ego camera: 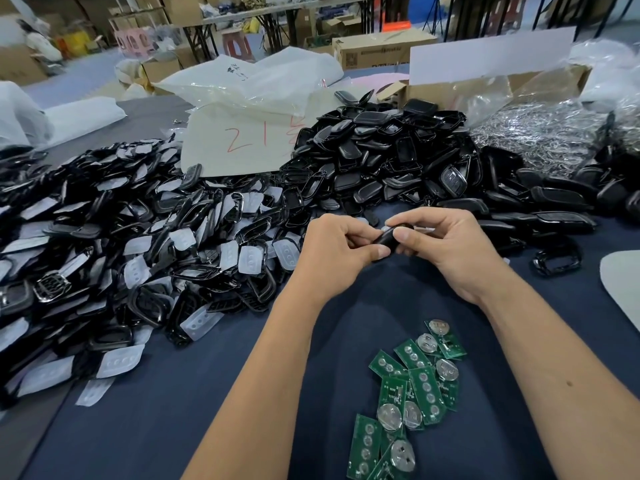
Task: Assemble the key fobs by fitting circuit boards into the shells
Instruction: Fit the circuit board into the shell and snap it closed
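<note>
The left hand (337, 245) curls its fingers and thumb around one end of a small black key fob shell (387, 240). The right hand (446, 244) pinches the other end, with its thumb on top and fingers under. The shell sits up off the table, between both hands. I cannot tell if a board is already inside, because the fingers hide most of it.

To do this part well, I think the thumbs should push evenly on both ends, so the halves click shut all the way round. Squeezing one side only could leave a gap or bend the board.

Near the arms lies a bunch of green circuit boards (408, 393) on the blue table cloth (173, 410). To the left is a big pile of black frames and clear button pads (121, 254). Behind the hands is a heap of black shells (381, 154)
</note>
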`<state>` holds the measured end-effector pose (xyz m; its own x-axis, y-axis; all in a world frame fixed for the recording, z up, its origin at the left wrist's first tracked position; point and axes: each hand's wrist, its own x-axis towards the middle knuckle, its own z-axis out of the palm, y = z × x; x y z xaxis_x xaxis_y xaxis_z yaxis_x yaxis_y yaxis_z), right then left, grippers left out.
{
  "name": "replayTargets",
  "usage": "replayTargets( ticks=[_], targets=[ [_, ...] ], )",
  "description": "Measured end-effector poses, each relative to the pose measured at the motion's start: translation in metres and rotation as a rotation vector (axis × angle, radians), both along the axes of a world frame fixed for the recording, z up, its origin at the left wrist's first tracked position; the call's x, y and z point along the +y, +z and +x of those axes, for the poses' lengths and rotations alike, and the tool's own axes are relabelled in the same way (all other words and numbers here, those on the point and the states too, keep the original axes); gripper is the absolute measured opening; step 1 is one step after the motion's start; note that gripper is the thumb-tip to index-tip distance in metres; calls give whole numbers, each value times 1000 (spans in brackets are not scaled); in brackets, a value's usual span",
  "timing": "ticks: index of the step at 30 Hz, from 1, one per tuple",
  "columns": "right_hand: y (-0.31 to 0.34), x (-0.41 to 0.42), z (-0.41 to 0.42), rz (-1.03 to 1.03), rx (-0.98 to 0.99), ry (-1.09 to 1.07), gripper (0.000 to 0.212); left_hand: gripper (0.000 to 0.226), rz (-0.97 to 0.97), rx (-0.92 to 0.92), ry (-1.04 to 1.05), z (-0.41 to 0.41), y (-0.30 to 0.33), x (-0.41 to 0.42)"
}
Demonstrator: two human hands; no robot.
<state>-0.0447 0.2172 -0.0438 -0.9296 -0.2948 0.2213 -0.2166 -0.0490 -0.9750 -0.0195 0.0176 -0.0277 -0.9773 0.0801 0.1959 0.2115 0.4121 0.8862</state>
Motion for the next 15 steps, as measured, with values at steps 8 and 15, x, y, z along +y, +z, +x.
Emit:
replayTargets(
  ticks=[8,15],
  targets=[
    [2,-5,1,77,111,-20,24,33,-93,97,51,-6,-4,-1],
    [5,-13,2,228,258,-99,23,44,-198,239,95,0,-3,6]
  ],
)
